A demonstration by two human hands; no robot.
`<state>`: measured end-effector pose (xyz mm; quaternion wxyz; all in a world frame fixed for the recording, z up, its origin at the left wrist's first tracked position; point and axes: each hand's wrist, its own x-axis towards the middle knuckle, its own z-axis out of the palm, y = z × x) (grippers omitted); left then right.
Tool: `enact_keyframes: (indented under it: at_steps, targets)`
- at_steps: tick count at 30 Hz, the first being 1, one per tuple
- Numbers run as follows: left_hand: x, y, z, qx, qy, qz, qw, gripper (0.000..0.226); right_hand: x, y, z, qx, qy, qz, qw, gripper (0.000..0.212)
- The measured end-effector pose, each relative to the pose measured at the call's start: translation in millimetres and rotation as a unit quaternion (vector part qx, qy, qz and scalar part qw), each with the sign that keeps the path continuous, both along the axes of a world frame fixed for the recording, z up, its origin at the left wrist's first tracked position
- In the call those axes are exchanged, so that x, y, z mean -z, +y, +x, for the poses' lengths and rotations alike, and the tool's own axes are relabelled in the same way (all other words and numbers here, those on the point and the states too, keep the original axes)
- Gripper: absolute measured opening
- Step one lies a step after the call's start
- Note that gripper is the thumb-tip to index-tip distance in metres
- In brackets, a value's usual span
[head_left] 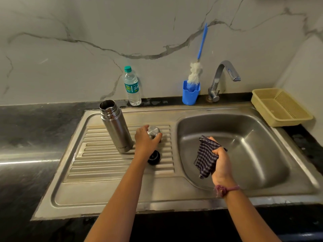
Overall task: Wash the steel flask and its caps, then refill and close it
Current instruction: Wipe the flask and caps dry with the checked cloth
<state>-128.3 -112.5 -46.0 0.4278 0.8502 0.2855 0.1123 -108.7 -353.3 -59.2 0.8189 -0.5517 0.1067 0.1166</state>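
The flask [116,126] is stood upright and uncapped on the ribbed drainboard [104,165], just left of the left hand [146,139]. The steel cap [153,132] is gripped by that hand, its fingers curled over the cap's top and side, the cap resting on the ridges. The black inner cap [154,157] lies just beside the left forearm, on the near side of the hand. A checked cloth [206,157] is clutched in the right hand [221,162], held over the basin [244,151].

No water is seen running from the tap [225,74], and the basin looks dry. Washing is judged finished or nearly so, with drying of the caps in hand; refilling and closing are still to be done. A water bottle [132,86], well beyond the left hand, is likely meant for the refill.

The flask is brushed steel with a ringed neck; whether any water is inside cannot be told.
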Motion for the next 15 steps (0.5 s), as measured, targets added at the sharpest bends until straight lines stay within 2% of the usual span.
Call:
enact_keyframes:
  at_steps: [4,7,9,13,15]
  targets:
    - [-2.0,10.6,33.3,0.047,0.072,0.048,0.995,0.081,0.8,-1.6,1.7,0.005,0.007,0.0,1.0,0.056]
    - [4.5,15.2,45.0,0.093,0.162,0.14,0.972,0.09,1.4,-2.8,3.8,0.01,0.013,-0.004,1.0,0.053]
    - [8.4,17.1,47.5,0.109,0.192,0.173,0.96,0.088,2.1,-3.7,5.8,0.013,0.015,-0.005,1.0,0.048]
    - [17.8,20.3,48.4,0.111,0.174,0.165,0.964,0.066,2.5,-6.0,9.6,0.013,0.02,-0.002,1.0,0.046]
    - [18.1,20.5,48.0,0.105,0.153,0.139,0.973,0.064,4.3,-7.7,11.7,0.015,0.024,0.001,1.0,0.048]
